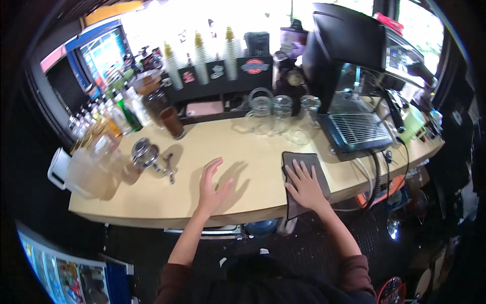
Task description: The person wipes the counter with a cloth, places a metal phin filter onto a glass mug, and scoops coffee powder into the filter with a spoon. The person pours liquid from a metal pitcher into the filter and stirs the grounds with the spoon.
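Note:
My right hand (pixel 305 187) lies flat with spread fingers on a dark grey cloth (pixel 321 169). The cloth rests on the wooden counter (pixel 243 187) and hangs partly over its front edge. Above the counter, left of the cloth, my left hand (pixel 213 187) is held with thumb and fingers apart and nothing in it. A shadow falls beside it on the wood. To its left stands a shiny metal jigger-like tool (pixel 146 153), with another small metal piece (pixel 171 167) next to it.
A coffee machine (pixel 354 126) stands at the right, beside several clear glasses (pixel 282 107). A brown-filled glass (pixel 172 123), several bottles (pixel 129 114) and a frosted pitcher (pixel 83 175) occupy the left. Stacked cups (pixel 201 63) fill a black holder at the back.

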Action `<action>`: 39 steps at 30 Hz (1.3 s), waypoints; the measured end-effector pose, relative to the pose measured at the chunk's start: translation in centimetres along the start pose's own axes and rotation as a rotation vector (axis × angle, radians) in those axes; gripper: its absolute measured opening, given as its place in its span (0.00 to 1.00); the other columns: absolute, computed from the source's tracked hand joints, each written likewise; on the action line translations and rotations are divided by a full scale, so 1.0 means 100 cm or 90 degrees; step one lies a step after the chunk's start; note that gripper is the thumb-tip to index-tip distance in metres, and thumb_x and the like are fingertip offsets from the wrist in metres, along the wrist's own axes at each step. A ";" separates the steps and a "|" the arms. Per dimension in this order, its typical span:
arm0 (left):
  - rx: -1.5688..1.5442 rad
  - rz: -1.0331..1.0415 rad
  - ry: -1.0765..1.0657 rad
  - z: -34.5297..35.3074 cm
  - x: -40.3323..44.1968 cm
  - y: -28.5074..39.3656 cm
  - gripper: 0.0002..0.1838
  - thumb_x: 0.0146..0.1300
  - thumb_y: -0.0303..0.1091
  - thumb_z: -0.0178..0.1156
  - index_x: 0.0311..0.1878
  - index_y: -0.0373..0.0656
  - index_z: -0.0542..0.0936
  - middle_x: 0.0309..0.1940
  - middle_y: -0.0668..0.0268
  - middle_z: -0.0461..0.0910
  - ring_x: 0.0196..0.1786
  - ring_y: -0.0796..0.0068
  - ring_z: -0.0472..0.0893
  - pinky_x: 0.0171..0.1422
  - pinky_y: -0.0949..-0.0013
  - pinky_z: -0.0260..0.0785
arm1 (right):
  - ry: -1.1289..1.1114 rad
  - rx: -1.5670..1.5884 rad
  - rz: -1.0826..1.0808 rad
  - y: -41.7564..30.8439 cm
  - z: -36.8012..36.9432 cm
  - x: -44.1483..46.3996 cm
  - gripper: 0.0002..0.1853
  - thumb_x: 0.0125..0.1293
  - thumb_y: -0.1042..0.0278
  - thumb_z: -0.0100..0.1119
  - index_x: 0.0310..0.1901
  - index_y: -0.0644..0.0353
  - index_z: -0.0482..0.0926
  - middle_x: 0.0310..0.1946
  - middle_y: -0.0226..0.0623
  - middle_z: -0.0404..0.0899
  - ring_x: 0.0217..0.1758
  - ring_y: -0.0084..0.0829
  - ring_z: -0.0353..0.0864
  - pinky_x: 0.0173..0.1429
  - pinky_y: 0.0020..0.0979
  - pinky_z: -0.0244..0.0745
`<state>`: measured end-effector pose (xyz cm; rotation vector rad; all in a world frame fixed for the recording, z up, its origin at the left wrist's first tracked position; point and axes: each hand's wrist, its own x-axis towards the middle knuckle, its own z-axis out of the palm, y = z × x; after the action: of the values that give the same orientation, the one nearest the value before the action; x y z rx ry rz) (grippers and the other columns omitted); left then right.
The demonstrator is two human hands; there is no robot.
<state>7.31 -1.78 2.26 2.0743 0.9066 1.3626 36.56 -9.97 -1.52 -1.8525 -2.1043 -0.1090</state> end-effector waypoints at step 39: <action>-0.041 -0.049 0.239 -0.166 -0.114 -0.060 0.16 0.63 0.25 0.55 0.53 0.35 0.71 0.52 0.57 0.72 0.57 0.66 0.72 0.62 0.64 0.64 | 0.051 0.106 -0.311 -0.244 0.058 0.028 0.31 0.65 0.46 0.50 0.67 0.49 0.63 0.68 0.34 0.61 0.71 0.36 0.59 0.73 0.47 0.48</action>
<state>-12.80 -5.65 -2.51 1.7463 1.0623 1.7479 11.32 -9.41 -2.24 -1.1935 -2.3818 -0.1161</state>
